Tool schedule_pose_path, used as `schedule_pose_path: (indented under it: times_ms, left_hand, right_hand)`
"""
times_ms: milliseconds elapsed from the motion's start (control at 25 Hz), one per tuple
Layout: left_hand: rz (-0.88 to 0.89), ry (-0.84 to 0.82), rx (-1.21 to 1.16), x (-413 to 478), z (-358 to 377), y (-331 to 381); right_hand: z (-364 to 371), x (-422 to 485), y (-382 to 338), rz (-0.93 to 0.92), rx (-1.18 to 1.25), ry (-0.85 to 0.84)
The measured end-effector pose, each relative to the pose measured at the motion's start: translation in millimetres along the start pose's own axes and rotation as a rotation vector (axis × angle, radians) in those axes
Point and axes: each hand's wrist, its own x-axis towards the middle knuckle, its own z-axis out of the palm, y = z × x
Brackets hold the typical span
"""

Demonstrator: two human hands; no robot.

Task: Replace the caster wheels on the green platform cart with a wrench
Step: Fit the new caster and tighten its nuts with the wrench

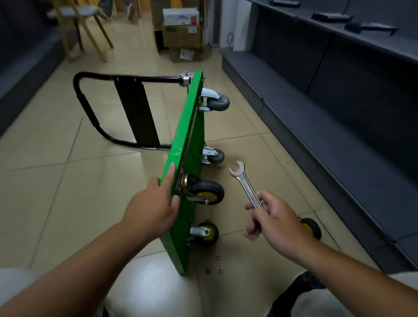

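Observation:
The green platform cart [186, 126] stands on its side edge on the tiled floor, its black handle [87, 108] folded out to the left. Two grey casters [217, 102] [215, 156] sit at its far end. Two black casters with yellow hubs [208, 191] [207, 232] sit at the near end. My left hand [155, 203] grips the cart's upper near edge, fingers on the top face and thumb near the upper yellow caster. My right hand [274, 220] holds a silver open-end wrench [245, 183] by its shaft, jaw pointing up, to the right of the casters.
A loose yellow-hubbed caster [311, 227] lies on the floor behind my right hand. Three small nuts or washers [216, 264] lie by the cart's near corner. Dark low shelving [331, 106] runs along the right; cardboard boxes [182, 33] and a wooden chair [85, 25] stand farther back.

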Motion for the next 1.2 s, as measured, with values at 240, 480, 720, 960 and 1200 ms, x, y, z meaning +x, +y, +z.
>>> schedule_pose_path:
  times_ms: [240, 480, 720, 960, 1200]
  left_hand:
    - [0.182, -0.071, -0.115, 0.8, -2.2, -12.0]
    - [0.256, -0.1, -0.255, 6.8, 14.4, -16.3]
    - [0.271, -0.087, -0.341, 8.8, 15.9, -20.5]
    - [0.266, -0.076, -0.36, 5.3, 17.8, -19.6]
    - [0.257, -0.077, -0.314, 5.6, 18.0, -20.5]
  right_hand:
    - [68.4, 15.7, 30.3, 0.059, 0.239, 0.242]
    - [139.1, 39.5, 77.5, -0.063, 0.248, 0.185]
    - [154.0, 57.6, 90.3, -0.056, 0.318, -0.015]
    - [146.7, 65.5, 91.5, -0.091, 0.151, -0.146]
    - [110.5, 49.7, 60.5, -0.049, -0.01, -0.213]
